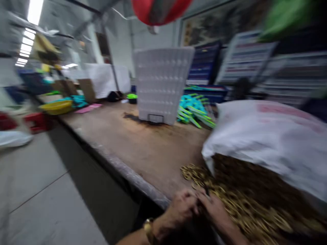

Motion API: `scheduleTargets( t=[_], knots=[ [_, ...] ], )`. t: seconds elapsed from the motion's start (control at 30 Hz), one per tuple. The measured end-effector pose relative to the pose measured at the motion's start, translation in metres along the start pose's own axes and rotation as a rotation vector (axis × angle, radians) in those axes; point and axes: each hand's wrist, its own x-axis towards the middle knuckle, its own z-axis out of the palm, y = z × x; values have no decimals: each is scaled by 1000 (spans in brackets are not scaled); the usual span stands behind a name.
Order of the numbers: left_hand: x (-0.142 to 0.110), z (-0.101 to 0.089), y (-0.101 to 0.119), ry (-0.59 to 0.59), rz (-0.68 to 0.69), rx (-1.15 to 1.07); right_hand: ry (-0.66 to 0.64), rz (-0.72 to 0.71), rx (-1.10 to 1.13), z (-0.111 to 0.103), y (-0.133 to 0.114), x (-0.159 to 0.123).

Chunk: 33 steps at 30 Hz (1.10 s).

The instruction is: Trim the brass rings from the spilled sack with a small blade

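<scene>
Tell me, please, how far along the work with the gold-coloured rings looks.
The white sack is open, with gold-coloured rings out on the table. The left hand and right hand meet beside them; blur hides what they hold. Many rings lie heaped loose, so much seems left; I can't identify finished pieces.

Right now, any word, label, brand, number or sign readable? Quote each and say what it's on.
None readable.
Large white sack on the right: pinkish-red print, too blurred.
Wide framed wall picture at the back: yellow marks near its left edge, possibly characters, too blurred.
</scene>
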Motion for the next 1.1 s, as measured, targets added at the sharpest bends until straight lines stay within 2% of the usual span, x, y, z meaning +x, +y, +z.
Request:
scheduleTargets(
  t=[0.07, 0.17, 0.33, 0.47, 0.6, 0.93, 1.1],
  knots=[
    [-4, -2, 5, -31, -1, 4, 16, 73, 100, -1, 2, -7],
    [-12, -8, 13, -113, -6, 0, 51, 68, 176, -1, -5, -10],
    [-23, -10, 14, -107, -34, 5, 119, 35, -79, 1, -17, -19],
    [-22, -10, 13, -79, -4, -7, 71, -37, -337, 5, -12, -28],
    [-21, -11, 14, -49, -5, -9, 49, -82, -485, 10, -9, -34],
    [-17, -15, 3, -41, 79, 68, 61, -53, -579, 14, -10, -32],
    [-24, -13, 6, -69, 182, 166, -13, 6, -570, 8, -2, -29]
  ],
)
